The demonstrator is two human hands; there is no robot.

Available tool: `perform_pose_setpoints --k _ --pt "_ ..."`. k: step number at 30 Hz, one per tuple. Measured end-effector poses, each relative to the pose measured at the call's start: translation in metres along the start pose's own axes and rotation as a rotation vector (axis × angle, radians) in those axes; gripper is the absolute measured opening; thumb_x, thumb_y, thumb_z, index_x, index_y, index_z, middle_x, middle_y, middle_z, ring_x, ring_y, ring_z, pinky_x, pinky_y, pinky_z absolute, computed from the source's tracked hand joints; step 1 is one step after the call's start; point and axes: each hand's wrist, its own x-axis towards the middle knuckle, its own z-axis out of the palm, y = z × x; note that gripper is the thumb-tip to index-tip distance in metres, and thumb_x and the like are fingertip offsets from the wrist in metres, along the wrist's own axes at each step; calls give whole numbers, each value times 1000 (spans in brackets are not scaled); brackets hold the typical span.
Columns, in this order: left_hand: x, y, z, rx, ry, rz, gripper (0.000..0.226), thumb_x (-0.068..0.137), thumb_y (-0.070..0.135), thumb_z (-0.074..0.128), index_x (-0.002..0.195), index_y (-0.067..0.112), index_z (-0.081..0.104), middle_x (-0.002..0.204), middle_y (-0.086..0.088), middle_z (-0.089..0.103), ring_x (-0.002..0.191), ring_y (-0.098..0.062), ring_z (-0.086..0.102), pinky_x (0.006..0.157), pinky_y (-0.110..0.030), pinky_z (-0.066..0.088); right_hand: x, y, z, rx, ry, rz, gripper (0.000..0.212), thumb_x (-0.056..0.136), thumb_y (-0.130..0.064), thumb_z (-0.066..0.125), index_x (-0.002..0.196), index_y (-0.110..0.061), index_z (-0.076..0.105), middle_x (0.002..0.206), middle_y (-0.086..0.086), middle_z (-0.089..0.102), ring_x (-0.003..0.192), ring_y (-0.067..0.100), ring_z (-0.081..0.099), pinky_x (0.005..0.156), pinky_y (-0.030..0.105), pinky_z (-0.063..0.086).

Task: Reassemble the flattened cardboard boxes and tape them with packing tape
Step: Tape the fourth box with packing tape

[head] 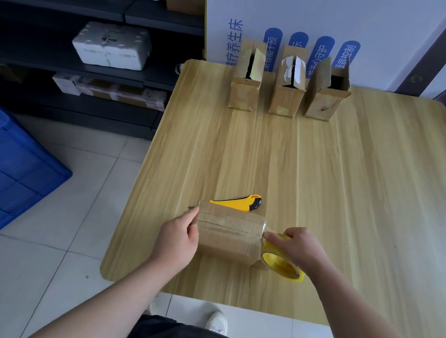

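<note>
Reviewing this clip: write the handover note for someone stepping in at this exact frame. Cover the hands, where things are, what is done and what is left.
Left hand: grips the left end of the near box, which lies on its side on the table.
Right hand: holds the tape roll at the box's right end.
Utility knife: on the table just behind that box.
Far-left box, far-middle box and far-right box: upright at the far edge, top flaps gaping.
Done: tape runs along the near box's seam.
Left: cut the tape from the roll, then probably close and tape the far three.
</note>
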Motion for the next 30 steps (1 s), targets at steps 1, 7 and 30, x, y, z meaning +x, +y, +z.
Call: perform_pose_setpoints --k 1,7,30 --pt "0 0 1 7 -30 -17 46 100 16 43 145 15 42 133 -5 60 112 -24 61 94 -28 48 -2 -2 -1 1 -6 2 62 71 -76 56 77 -15 66 75 3 64 69 18 61 56 31 47" --pt "23 -11 -27 110 -24 -170 55 100 41 38 149 17 31 151 -5 41 135 -25 41 107 -38 34 -32 -42 42 -8 -86 -93 55 77 -72 55 63 -19 53 59 -6 52 58 12 51 47 26 32" --pt "6 -36 -17 512 -35 414 70 92 62 30 143 17 45 154 -6 34 142 -29 28 119 -46 18 -62 -22 88 374 -172 -319 34 101 -32 44 80 -9 56 63 -7 45 56 5 40 54 22 33"
